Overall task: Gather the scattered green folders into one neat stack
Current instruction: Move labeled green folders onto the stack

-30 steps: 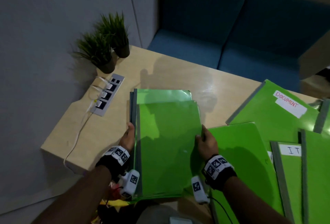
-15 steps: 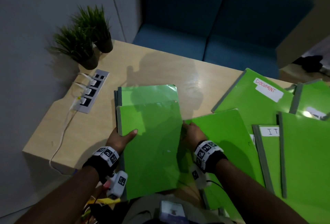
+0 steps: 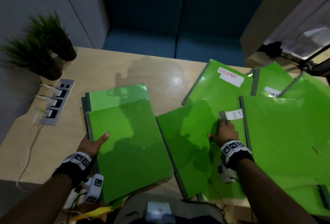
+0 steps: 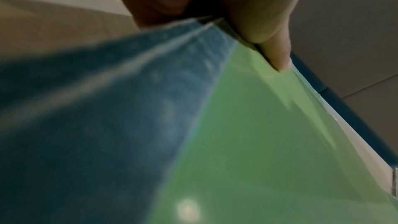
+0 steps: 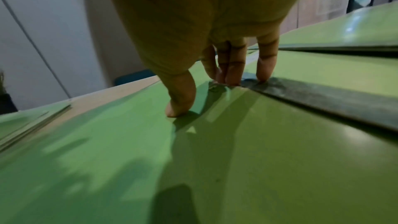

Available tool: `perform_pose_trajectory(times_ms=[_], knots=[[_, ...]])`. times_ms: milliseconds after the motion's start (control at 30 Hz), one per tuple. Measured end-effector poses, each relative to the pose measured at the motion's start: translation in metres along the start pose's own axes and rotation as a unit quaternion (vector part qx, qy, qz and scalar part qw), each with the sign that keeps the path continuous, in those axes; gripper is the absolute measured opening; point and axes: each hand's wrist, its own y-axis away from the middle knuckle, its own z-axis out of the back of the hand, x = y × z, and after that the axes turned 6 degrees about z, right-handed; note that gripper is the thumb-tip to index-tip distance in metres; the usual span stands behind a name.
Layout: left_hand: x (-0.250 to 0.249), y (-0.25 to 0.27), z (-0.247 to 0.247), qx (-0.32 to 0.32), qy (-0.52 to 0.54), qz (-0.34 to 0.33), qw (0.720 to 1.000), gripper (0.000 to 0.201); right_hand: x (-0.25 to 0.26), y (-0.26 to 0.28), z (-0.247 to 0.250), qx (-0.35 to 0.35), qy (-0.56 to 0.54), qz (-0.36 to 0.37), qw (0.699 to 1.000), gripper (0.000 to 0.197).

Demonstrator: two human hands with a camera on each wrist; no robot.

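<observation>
A stack of green folders (image 3: 128,143) with grey spines lies at the left of the table, its top folder shifted toward me. My left hand (image 3: 96,140) grips the stack's left edge, thumb (image 4: 273,48) on the green cover (image 4: 258,142) and fingers hidden beneath. A single green folder (image 3: 187,143) lies to the right of the stack. My right hand (image 3: 224,131) rests on it with straight fingers (image 5: 232,71) touching its right edge at the grey spine (image 5: 323,98) of the "I.T" folder (image 3: 241,129). Its thumb (image 5: 181,101) presses the cover.
More green folders overlap at the right: one labelled DOCUMENT (image 3: 219,90), a large one (image 3: 285,134), others behind. Two potted plants (image 3: 41,45) and a power strip (image 3: 55,102) with cables sit at the far left. A blue sofa (image 3: 178,27) stands beyond the table (image 3: 125,70).
My right hand has left the stack's right edge and moved right across the single folder to the I.T folder's spine. My left thumb now lies on the top cover.
</observation>
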Motion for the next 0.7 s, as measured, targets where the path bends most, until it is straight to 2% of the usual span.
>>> perform_pose_trajectory(times_ms=[200,300,367,433,533,633,700], knots=[[-0.005,0.000,0.002,0.012,-0.022,0.029,0.999,0.066,0.003,-0.006,0.003,-0.006,-0.026,-0.001,1.000,0.086],[-0.008,0.003,0.003,0.001,-0.041,0.034,0.999,0.067,0.002,-0.009,0.006,-0.001,-0.157,-0.048,0.986,0.081],[-0.009,0.005,0.005,0.000,-0.052,0.038,0.998,0.070,0.001,-0.008,0.009,-0.025,-0.262,-0.051,0.963,0.059],[-0.008,0.008,0.007,0.000,-0.046,0.043,0.998,0.075,-0.001,-0.003,0.014,-0.048,-0.353,-0.023,0.934,0.043],[-0.006,0.011,0.010,-0.004,-0.039,0.063,0.997,0.085,-0.002,0.005,0.023,-0.074,-0.472,0.019,0.878,0.039],[-0.010,0.014,0.014,-0.003,-0.012,0.046,0.999,0.087,-0.003,0.010,0.052,-0.109,-0.547,0.028,0.829,0.041],[-0.014,0.008,0.017,-0.007,-0.013,0.031,0.999,0.104,-0.011,0.009,0.082,-0.161,-0.578,0.025,0.800,0.037]])
